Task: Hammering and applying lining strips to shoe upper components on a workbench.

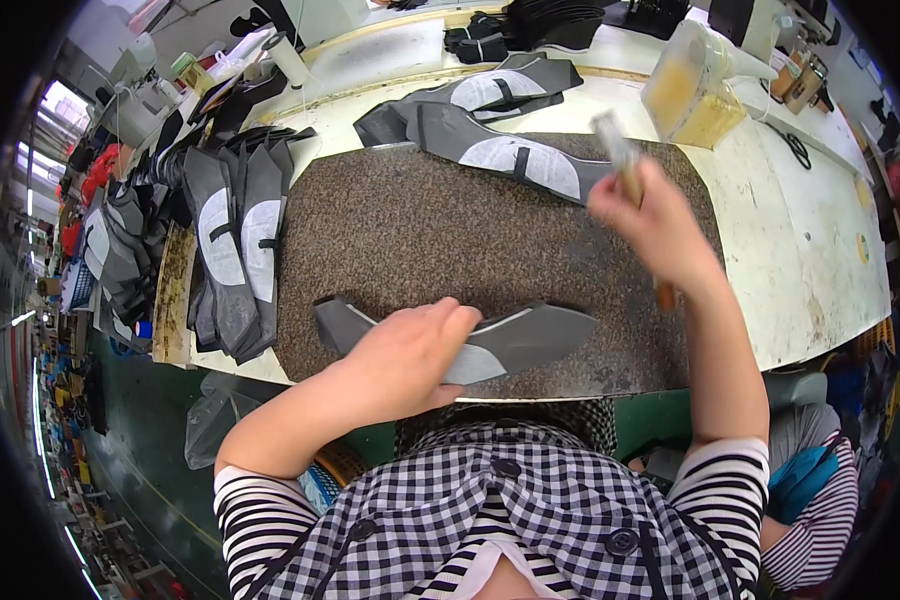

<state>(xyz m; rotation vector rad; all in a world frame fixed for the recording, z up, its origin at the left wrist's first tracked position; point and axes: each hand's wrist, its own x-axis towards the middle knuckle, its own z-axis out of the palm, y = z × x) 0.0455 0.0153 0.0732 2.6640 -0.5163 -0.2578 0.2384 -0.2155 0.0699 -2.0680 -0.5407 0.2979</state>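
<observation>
Grey shoe-upper piece [542, 337] runs left-to-right under nearer left hand [410, 348], pinch unclear; right hand [660, 218], gripping blurred hammer [615, 138], well apart, farther out, rightward.

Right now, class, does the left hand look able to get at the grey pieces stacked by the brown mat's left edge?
Probably yes: nothing seems to stand between the left hand and the stacked grey pieces, though it would first have to come off the curved grey piece beneath it.
</observation>
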